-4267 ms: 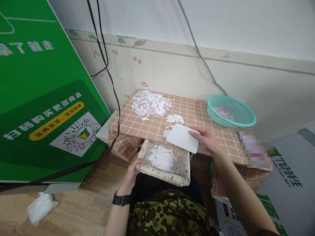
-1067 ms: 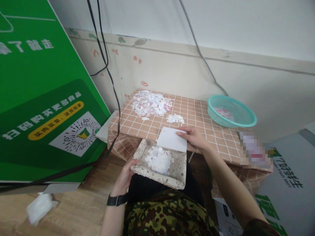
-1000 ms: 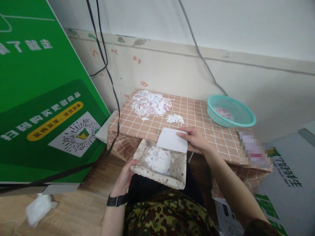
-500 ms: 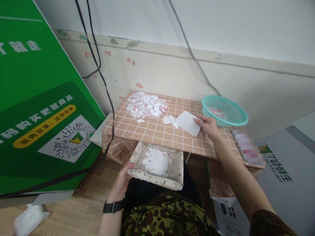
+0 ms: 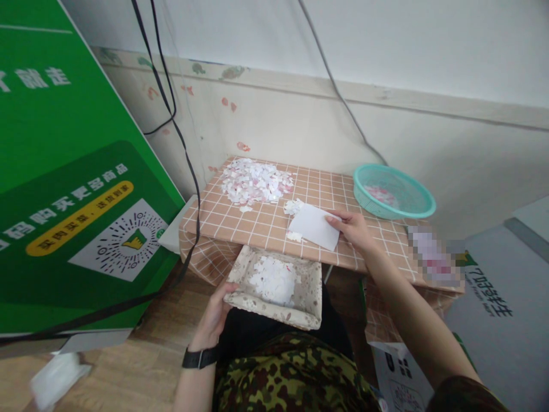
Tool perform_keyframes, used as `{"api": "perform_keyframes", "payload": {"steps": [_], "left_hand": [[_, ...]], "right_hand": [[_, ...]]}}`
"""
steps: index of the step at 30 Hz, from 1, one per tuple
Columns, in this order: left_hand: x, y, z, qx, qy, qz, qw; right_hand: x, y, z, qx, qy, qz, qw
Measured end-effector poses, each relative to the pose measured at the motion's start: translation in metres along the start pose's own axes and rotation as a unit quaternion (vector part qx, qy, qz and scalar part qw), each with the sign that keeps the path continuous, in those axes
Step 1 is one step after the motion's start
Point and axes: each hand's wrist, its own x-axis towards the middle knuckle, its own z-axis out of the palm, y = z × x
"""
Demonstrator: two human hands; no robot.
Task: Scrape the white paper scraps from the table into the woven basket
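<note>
My left hand [image 5: 218, 312] grips the left corner of a fabric-covered tray [image 5: 309, 292] with a leaf pattern, held just below the table's front edge. White paper scraps [image 5: 274, 280] lie inside it. In my right hand [image 5: 354, 229] is a white card [image 5: 315, 226], pinched at its right edge and held low over the table. A few small scraps [image 5: 293, 206] show behind the card, and more [image 5: 295, 235] at its front left edge. Farther back on the left, a large heap of white and pink paper scraps [image 5: 255, 182] sits on the checked cloth.
A turquoise plastic basket [image 5: 394, 213] with pinkish scraps stands at the table's back right. Brown checked cloth covers the table [image 5: 231, 220]. A green sign [image 5: 86, 149] leans at left, with a black strap [image 5: 189, 166] hanging before it. A grey box [image 5: 506, 286] is at right.
My right hand has brought the card left and toward the table's front edge, with some scraps moving along at its edge. The tray in my left hand has hardly moved.
</note>
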Motion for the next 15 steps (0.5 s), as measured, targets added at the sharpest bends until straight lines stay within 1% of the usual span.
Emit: {"api": "perform_keyframes", "payload": {"steps": [3, 5, 7, 11, 12, 13, 14, 15], "left_hand": [[0.002, -0.001, -0.001, 0.001, -0.011, 0.0, 1.0], [0.003, -0.002, -0.002, -0.001, -0.016, -0.004, 1.0], [0.003, -0.003, -0.001, -0.002, -0.012, -0.005, 1.0], [0.005, -0.006, -0.001, 0.003, -0.011, -0.014, 1.0], [0.006, -0.006, -0.001, 0.004, -0.014, -0.017, 1.0], [0.006, -0.007, -0.002, 0.004, -0.016, -0.019, 1.0], [0.007, -0.008, -0.003, 0.004, -0.016, -0.019, 1.0], [0.007, -0.008, -0.004, 0.003, -0.016, -0.017, 1.0]], "right_hand": [[0.0, 0.004, 0.001, 0.023, 0.05, 0.002, 0.999], [-0.004, 0.008, 0.004, 0.02, 0.047, -0.008, 0.999], [-0.012, 0.007, 0.01, 0.01, 0.012, -0.024, 1.0], [-0.033, -0.004, 0.024, 0.014, -0.101, -0.029, 0.994], [-0.035, -0.006, 0.025, 0.019, -0.11, -0.03, 0.993], [-0.034, -0.007, 0.024, 0.024, -0.1, -0.03, 0.994], [-0.03, -0.007, 0.021, 0.029, -0.068, -0.029, 0.997], [-0.024, -0.004, 0.016, 0.033, -0.02, -0.025, 0.999]]}}
